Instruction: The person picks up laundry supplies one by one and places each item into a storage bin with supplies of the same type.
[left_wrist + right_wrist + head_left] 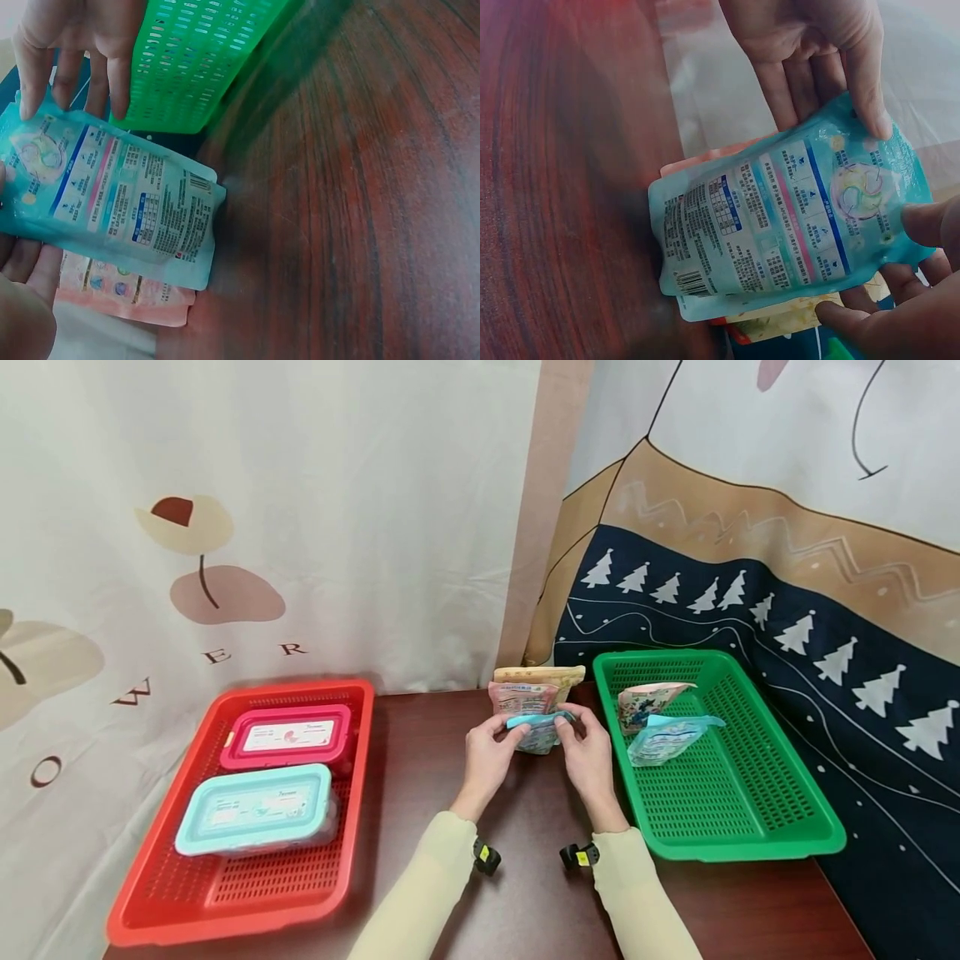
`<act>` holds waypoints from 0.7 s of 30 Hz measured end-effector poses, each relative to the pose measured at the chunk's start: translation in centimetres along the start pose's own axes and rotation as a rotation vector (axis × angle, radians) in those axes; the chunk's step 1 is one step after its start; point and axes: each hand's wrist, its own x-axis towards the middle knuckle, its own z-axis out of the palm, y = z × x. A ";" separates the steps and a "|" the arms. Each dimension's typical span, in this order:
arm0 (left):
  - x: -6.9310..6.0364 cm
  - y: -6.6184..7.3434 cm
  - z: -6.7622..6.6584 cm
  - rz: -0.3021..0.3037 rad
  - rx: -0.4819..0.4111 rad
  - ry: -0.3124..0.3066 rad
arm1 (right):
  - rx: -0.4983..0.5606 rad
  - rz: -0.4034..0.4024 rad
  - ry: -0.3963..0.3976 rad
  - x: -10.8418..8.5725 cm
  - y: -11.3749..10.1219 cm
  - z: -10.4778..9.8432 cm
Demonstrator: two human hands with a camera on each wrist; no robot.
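Note:
A teal stand-up pouch (538,739) stands over the middle of the table, printed with small text and a barcode. My left hand (489,762) pinches its top edge at one side, thumb in front. At the opposite top corner my right hand (588,762) pinches it likewise. The printed face of the pouch (765,217) fills the middle of the right wrist view. Just behind it are a pink pouch (517,695) and a yellowish pouch (542,674), both partly hidden by the teal one.
To the right, a green basket (813,814) holds a pink patterned pouch (647,703) and a light-blue pouch (670,739). At left, a red basket (341,868) contains a pink-lidded box (288,737) and a turquoise-lidded box (255,810). Curtains hang behind the brown table (525,893).

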 end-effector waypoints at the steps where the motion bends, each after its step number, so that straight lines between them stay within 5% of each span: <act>1: 0.0 -0.1 0.0 0.003 0.001 0.003 | 0.004 -0.001 0.005 0.0 0.0 0.0; 21: -0.4 0.3 -0.5 0.016 -0.004 0.007 | 0.035 -0.035 0.066 -0.2 0.6 0.0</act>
